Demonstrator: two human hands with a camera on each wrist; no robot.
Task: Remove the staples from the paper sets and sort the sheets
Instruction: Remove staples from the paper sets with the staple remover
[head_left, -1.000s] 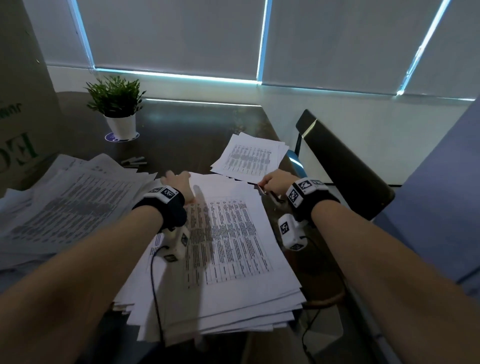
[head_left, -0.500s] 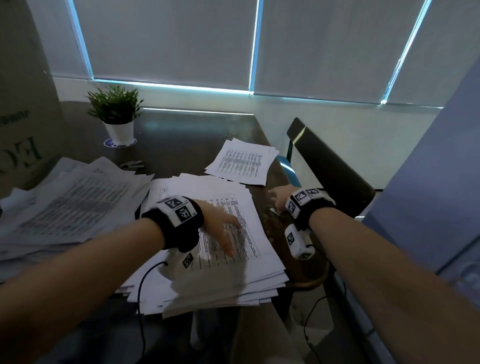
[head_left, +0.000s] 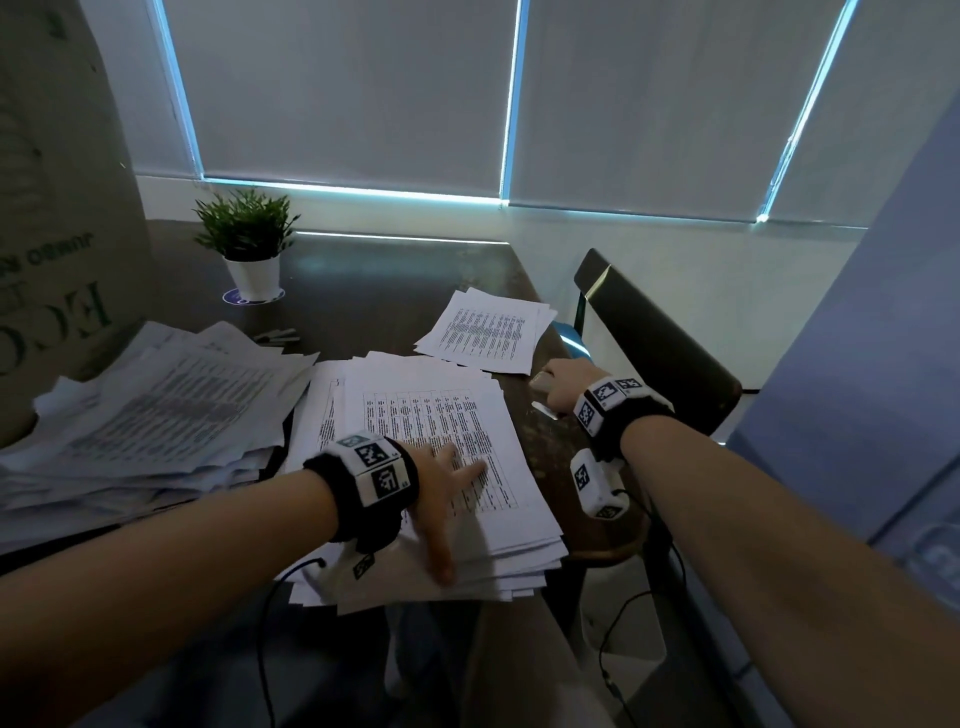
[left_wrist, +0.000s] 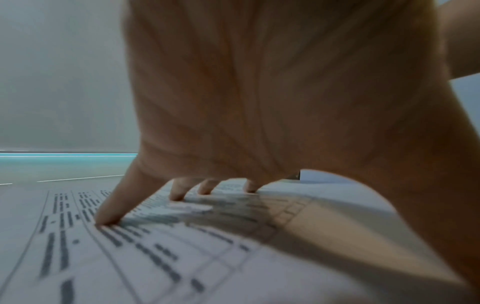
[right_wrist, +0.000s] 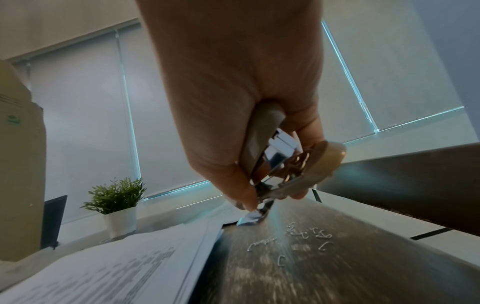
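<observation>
**Loose staples and a loose stack: where this could slip**

The left hand (head_left: 441, 499) lies spread on the middle stack (head_left: 431, 467), fingers (left_wrist: 111, 214) straight and splayed, tips pressing the top sheet and gripping nothing. If that hand drags a sheet toward the near edge of the counter (head_left: 395, 291), I judge the sheets below could fan out with it; the stack already overhangs that edge and its layers sit unevenly. A slide could also mix these sheets with the ragged pile (head_left: 150, 415) just beside it at the left edge.

The right hand (head_left: 563, 384) is near the right edge, its fingers (right_wrist: 233, 185) curled round a staple remover (right_wrist: 275, 164), squeezing it. Its metal tip sits just over the bare counter, close to the stack's far right corner. Whether a staple is caught in the tip, I cannot tell. Pulled staples (right_wrist: 303, 234) lie scattered on the counter near the right edge; a sweep of the wrist or a sliding sheet could knock them off or trap them under paper. A small sorted set (head_left: 488, 332) lies toward the far right corner, apart from both hands.
</observation>
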